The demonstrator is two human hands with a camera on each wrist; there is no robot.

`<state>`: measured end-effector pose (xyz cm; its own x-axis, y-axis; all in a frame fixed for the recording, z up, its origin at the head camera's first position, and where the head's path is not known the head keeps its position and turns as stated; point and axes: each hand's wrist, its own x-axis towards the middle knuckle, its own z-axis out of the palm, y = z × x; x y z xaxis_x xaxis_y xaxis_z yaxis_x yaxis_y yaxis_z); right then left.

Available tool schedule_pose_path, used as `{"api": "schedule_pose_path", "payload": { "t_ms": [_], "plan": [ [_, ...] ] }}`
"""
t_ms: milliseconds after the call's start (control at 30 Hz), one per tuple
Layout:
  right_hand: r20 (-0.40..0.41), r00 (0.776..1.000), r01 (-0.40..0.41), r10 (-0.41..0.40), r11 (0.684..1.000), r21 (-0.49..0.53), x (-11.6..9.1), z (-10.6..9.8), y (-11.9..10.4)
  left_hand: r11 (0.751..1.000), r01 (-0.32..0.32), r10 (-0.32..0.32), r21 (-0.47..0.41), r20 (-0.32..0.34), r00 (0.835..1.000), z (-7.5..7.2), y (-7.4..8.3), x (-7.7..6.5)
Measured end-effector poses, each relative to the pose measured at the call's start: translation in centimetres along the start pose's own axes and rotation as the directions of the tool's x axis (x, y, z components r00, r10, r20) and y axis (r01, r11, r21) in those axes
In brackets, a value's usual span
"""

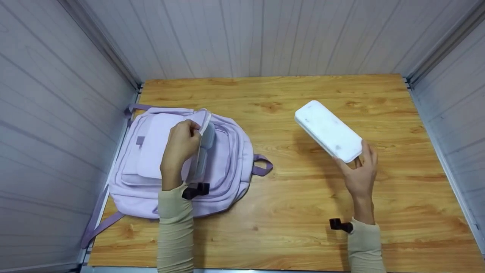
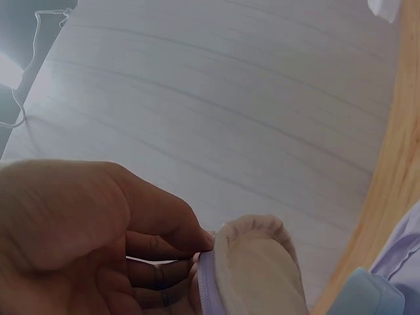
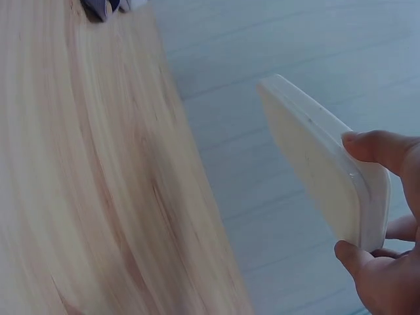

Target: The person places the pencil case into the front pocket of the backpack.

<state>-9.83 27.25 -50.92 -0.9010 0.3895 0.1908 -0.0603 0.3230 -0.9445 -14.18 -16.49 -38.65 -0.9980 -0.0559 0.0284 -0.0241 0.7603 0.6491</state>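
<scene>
A lavender backpack (image 1: 235, 167) lies on the wooden table at the left. My left hand (image 1: 182, 142) pinches the rim of its front pocket (image 1: 204, 123) and holds it up. The pocket's pale lining (image 2: 259, 269) shows in the left wrist view. Inside the pocket mouth sit light-blue boxes (image 1: 207, 136), partly hidden by the fabric. My right hand (image 1: 361, 174) grips the near end of a flat white oblong case (image 1: 329, 131) with rounded corners. The case is held above the table, tilted, its far end pointing up and left; in the right wrist view thumb and fingers press its sides.
The wooden table (image 1: 288, 212) is bordered by pale panel walls (image 1: 242, 38) at the back and both sides. A purple top loop (image 1: 262, 165) sticks out right of the backpack. One strap (image 1: 102, 229) trails over the left table edge.
</scene>
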Motion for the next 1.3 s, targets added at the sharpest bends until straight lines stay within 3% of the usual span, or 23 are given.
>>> {"api": "schedule_pose_path", "payload": {
  "t_ms": [333, 533, 767, 1000, 1300],
  "plan": [
    [0.165, 0.986, 0.013, -0.019, 0.999, 0.040, -1.2, 3.8, -1.4, 1.000, -0.005, 0.005, 0.000, 0.011, 1.000, 0.1, -0.1, 0.0],
    [0.243, 0.968, 0.049, -0.055, 0.998, 0.032, -2.4, 5.5, -4.9, 1.000, -0.008, 0.008, -0.001, 0.014, 1.000, 0.1, -0.1, 0.0],
    [0.281, 0.946, 0.135, -0.158, 0.986, 0.100, -2.5, 8.1, -3.7, 1.000, -0.008, 0.008, -0.006, 0.004, 1.000, 0.1, -0.1, 0.0],
    [0.366, 0.912, 0.144, -0.187, 0.979, 0.141, -4.1, 10.6, -7.4, 1.000, -0.007, 0.007, -0.005, 0.000, 1.000, 0.1, -0.2, 0.0],
    [0.425, 0.872, 0.192, -0.244, 0.968, 0.163, -5.7, 14.8, -5.5, 1.000, -0.022, 0.022, -0.006, 0.006, 1.000, 0.3, -0.2, 0.0]
  ]
}}
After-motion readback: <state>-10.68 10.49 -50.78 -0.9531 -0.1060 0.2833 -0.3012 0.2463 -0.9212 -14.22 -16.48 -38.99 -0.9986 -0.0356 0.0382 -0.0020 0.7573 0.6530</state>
